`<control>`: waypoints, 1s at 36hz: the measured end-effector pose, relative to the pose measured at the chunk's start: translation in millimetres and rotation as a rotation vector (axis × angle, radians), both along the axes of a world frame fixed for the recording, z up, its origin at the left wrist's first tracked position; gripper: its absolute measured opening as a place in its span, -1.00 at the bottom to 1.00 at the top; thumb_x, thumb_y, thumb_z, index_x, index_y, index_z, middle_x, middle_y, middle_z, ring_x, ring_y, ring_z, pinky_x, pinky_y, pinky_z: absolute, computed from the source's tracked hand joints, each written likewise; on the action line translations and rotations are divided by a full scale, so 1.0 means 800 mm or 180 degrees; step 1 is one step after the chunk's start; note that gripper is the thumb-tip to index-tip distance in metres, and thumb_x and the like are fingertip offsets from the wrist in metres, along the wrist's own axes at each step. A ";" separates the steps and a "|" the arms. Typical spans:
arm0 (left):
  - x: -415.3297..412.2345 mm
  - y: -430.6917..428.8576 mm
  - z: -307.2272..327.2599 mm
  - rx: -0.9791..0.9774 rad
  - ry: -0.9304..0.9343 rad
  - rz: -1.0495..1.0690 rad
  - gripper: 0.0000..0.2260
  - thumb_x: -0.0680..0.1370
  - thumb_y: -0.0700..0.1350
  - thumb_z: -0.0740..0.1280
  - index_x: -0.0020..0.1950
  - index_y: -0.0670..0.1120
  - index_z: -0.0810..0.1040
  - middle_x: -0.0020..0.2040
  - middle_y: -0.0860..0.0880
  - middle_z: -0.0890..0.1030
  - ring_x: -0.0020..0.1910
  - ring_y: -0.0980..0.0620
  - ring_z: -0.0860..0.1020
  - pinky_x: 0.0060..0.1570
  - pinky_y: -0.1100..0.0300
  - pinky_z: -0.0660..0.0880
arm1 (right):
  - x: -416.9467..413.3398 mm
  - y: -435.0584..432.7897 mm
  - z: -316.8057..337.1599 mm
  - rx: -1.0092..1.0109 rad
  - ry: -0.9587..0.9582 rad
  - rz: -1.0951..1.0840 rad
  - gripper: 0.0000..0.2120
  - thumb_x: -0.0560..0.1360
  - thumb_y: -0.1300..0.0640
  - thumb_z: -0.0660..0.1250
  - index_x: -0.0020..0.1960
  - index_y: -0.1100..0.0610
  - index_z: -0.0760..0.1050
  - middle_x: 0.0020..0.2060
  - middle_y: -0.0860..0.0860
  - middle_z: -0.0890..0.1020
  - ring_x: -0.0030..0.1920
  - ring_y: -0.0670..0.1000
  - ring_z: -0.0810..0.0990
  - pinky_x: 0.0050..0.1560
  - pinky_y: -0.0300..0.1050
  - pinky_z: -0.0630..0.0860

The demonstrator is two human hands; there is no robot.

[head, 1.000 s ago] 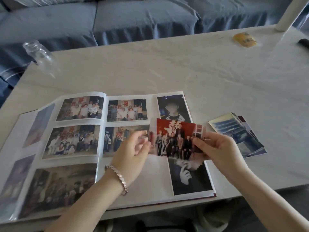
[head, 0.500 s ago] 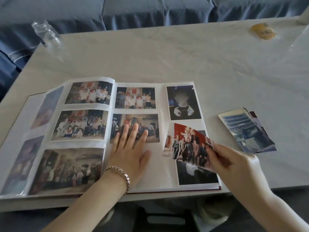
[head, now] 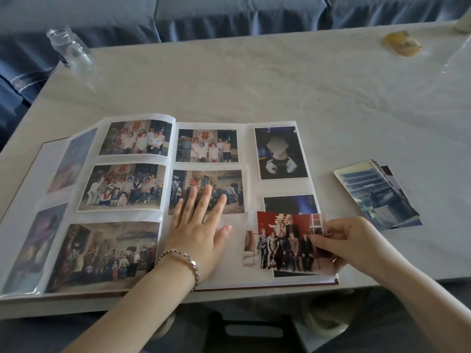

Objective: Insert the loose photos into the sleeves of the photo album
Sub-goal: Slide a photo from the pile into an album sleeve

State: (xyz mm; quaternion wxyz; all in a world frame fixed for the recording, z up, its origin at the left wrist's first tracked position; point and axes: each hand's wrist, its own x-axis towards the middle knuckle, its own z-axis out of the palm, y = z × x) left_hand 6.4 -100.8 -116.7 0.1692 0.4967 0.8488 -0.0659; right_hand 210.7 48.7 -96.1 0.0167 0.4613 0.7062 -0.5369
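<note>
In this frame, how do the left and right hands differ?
The left hand lies flat with straight fingers on the right page of the album; the right hand pinches the red group photo by its right edge. The left wrist wears a bracelet; the right wrist is bare. Both are at the same page.

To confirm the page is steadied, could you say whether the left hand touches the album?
Touching. The head view shows the left hand lying flat, fingers straight, on the album, on its right-hand page.
</note>
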 end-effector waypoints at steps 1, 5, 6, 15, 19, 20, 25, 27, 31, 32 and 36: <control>0.000 0.000 -0.001 0.0018 -0.0002 -0.0004 -0.52 0.46 0.23 -0.43 0.35 0.18 -0.48 0.35 0.08 -0.52 0.35 0.04 -0.51 0.30 0.10 -0.47 | 0.000 0.001 0.000 -0.0020 -0.0020 0.0018 -0.93 0.45 0.19 0.38 -0.18 0.17 0.61 -0.37 -0.05 0.68 -0.38 -0.04 0.67 -0.41 -0.21 0.58; -0.001 -0.001 -0.003 0.0041 -0.0048 -0.0005 -0.40 0.26 0.23 -0.54 0.30 0.19 -0.50 0.33 0.09 -0.53 0.34 0.05 -0.52 0.29 0.10 -0.48 | 0.002 0.002 0.002 -0.0091 -0.0018 0.0114 -0.93 0.46 0.21 0.37 -0.18 0.18 0.61 -0.37 -0.02 0.69 -0.37 -0.04 0.67 -0.41 -0.22 0.57; -0.001 -0.001 -0.002 0.0045 -0.0053 0.0000 -0.40 0.26 0.23 -0.54 0.30 0.19 -0.50 0.33 0.09 -0.53 0.34 0.05 -0.52 0.29 0.10 -0.48 | 0.003 0.002 0.003 -0.0130 -0.0005 0.0138 -0.93 0.46 0.21 0.37 -0.19 0.16 0.61 -0.37 -0.03 0.69 -0.36 -0.04 0.67 -0.41 -0.24 0.57; 0.001 0.002 0.002 0.0003 -0.0038 0.0072 -0.57 0.61 0.16 -0.23 0.33 0.17 -0.47 0.35 0.08 -0.51 0.34 0.05 -0.51 0.32 0.10 -0.45 | -0.008 -0.002 0.008 -0.0422 0.0136 0.0252 -0.91 0.47 0.21 0.36 -0.21 0.12 0.58 -0.38 -0.06 0.68 -0.34 -0.07 0.67 -0.42 -0.27 0.55; 0.000 0.004 0.006 0.0006 -0.0032 0.0058 -0.51 0.62 0.16 -0.17 0.46 0.17 -0.36 0.38 0.10 -0.47 0.36 0.07 -0.48 0.31 0.11 -0.43 | -0.024 -0.015 0.003 -0.0629 0.0239 0.0237 -0.93 0.47 0.21 0.35 -0.18 0.12 0.58 -0.34 -0.03 0.69 -0.31 -0.06 0.68 -0.42 -0.26 0.55; 0.000 0.005 0.008 -0.0001 -0.0023 0.0041 -0.51 0.62 0.15 -0.17 0.48 0.18 -0.32 0.42 0.09 -0.43 0.40 0.06 -0.45 0.32 0.11 -0.41 | -0.029 -0.019 0.002 -0.0679 0.0263 0.0244 -0.94 0.48 0.21 0.34 -0.15 0.12 0.58 -0.32 -0.03 0.69 -0.30 -0.06 0.68 -0.40 -0.25 0.57; -0.020 0.012 0.028 -0.0066 0.0053 -0.0265 -0.58 0.65 0.05 -0.16 0.52 0.17 -0.09 0.55 0.11 -0.16 0.52 0.07 -0.19 0.45 0.07 -0.26 | -0.054 -0.041 -0.006 -0.0671 0.0310 0.0358 -0.93 0.50 0.18 0.32 -0.07 0.08 0.58 -0.23 -0.05 0.68 -0.22 -0.07 0.69 -0.30 -0.21 0.61; -0.037 0.012 0.038 -0.0099 0.0251 -0.0472 -0.60 0.66 0.02 -0.13 0.51 0.17 0.02 0.55 0.14 -0.06 0.52 0.12 -0.09 0.45 0.02 -0.27 | -0.059 -0.044 -0.005 -0.0626 0.0269 0.0461 -0.93 0.50 0.16 0.32 -0.11 0.01 0.54 -0.23 -0.09 0.66 -0.21 -0.09 0.68 -0.28 -0.23 0.61; -0.075 0.002 0.047 -0.0165 0.0579 -0.0488 -0.60 0.66 -0.01 -0.09 0.51 0.18 0.03 0.54 0.16 -0.05 0.53 0.11 -0.11 0.41 -0.06 -0.35 | -0.055 -0.039 -0.001 -0.0381 0.0185 0.0289 -0.94 0.49 0.18 0.34 -0.05 0.05 0.52 -0.16 0.00 0.66 -0.23 -0.06 0.68 -0.27 -0.20 0.62; -0.083 -0.003 0.044 -0.0136 0.0563 -0.0475 -0.59 0.66 -0.02 -0.08 0.51 0.18 0.01 0.54 0.16 -0.06 0.52 0.12 -0.14 0.41 -0.05 -0.36 | -0.053 -0.037 0.000 -0.0265 0.0166 0.0158 -0.91 0.49 0.20 0.34 -0.02 0.09 0.52 -0.15 0.02 0.65 -0.25 -0.06 0.67 -0.27 -0.21 0.62; -0.099 -0.019 0.026 0.0650 0.0167 -0.0406 -0.56 0.60 -0.02 -0.10 0.47 0.14 0.24 0.51 0.15 0.14 0.45 0.24 -0.12 0.35 0.11 -0.41 | -0.050 -0.031 0.002 -0.0227 0.0142 0.0056 -0.89 0.47 0.27 0.33 -0.01 0.16 0.56 -0.23 0.01 0.63 -0.29 -0.05 0.65 -0.25 -0.21 0.61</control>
